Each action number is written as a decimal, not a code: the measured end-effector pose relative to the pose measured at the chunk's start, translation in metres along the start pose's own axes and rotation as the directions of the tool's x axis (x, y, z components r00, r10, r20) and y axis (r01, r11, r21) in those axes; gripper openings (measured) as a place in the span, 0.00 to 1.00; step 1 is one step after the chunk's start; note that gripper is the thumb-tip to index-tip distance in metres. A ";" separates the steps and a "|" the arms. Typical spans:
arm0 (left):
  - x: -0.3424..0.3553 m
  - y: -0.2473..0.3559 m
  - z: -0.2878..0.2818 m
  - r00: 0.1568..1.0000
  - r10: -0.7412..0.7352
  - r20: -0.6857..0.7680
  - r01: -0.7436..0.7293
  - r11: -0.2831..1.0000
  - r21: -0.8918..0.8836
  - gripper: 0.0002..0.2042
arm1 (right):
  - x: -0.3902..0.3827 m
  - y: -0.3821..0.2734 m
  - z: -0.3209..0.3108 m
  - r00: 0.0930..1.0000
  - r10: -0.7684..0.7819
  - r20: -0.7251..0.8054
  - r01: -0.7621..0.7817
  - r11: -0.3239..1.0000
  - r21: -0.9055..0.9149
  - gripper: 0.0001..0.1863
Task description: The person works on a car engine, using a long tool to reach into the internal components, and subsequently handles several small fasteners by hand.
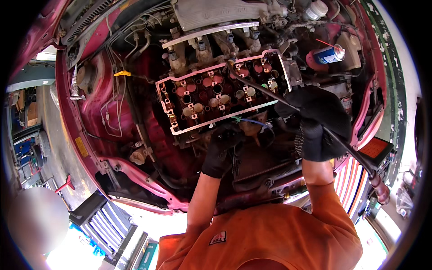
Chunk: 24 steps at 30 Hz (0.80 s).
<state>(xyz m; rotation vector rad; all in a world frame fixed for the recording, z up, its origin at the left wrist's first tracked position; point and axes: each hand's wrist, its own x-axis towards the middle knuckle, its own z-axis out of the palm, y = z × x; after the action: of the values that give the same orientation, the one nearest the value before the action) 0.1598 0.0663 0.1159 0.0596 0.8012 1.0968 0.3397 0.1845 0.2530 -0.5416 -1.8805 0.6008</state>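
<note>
My right hand (317,135), in a black glove, is closed around a long dark rod or hose (265,91). Its far end bends down at the back edge of the open cylinder head (198,122), and its near end, toward my right elbow, carries a reddish-brown fitting (381,191). Round valve lifters and bores show inside the head's pale rim. In front of that rim, my gloved left hand (220,150) has curled fingers. Thin dark strands hang beside it, and whatever it grips is lost in shadow. A blue cable with a green end (254,121) runs between my hands.
A blue spray can (328,55) with a red straw lies at the right of the engine bay. A metal intake cover (216,13) and fuel rail (211,35) stand behind the head. Red bodywork surrounds everything. Someone's blurred head (38,220) is at lower left, near a slatted dark panel (105,222).
</note>
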 end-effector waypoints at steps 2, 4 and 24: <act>-0.001 -0.001 0.001 1.000 0.018 0.009 -0.018 1.000 0.001 0.09 | 0.000 0.010 0.003 0.999 -0.027 0.041 0.029 0.998 -0.050 0.08; 0.000 0.000 0.000 1.000 0.017 0.011 -0.017 0.999 0.031 0.09 | -0.003 0.017 0.008 1.000 0.003 0.021 -0.001 0.995 -0.095 0.08; -0.012 0.045 0.014 0.903 0.403 0.149 -0.387 0.613 0.689 0.10 | 0.018 0.023 0.019 0.979 0.201 -0.034 -0.204 0.969 -0.136 0.09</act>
<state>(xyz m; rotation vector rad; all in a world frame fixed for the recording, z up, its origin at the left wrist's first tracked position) 0.1313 0.0831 0.1513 0.9315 1.2381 1.1379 0.3183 0.2102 0.2450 -0.8355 -1.8706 0.5973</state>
